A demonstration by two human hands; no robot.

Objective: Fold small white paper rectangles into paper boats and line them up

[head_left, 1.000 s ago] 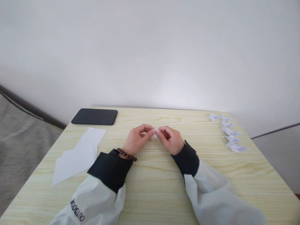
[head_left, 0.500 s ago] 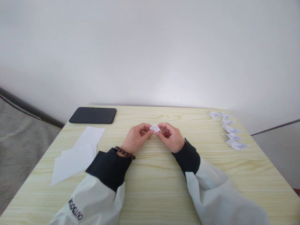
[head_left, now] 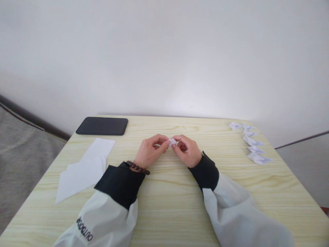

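My left hand [head_left: 150, 151] and my right hand [head_left: 188, 150] meet over the middle of the pale wooden table [head_left: 169, 202]. Both pinch one small folded piece of white paper [head_left: 172, 141] between thumbs and fingertips, just above the tabletop. Most of the paper is hidden by the fingers. A bead bracelet [head_left: 137, 167] sits on my left wrist.
A black phone [head_left: 102, 126] lies at the back left. White paper sheets [head_left: 86, 168] lie on the left side. Several small folded paper pieces [head_left: 250, 141] lie in a row near the table's right edge. A white wall rises behind.
The small paper has been turned and pressed between the fingertips, showing less than half a second ago. Both hands stay in the same place.
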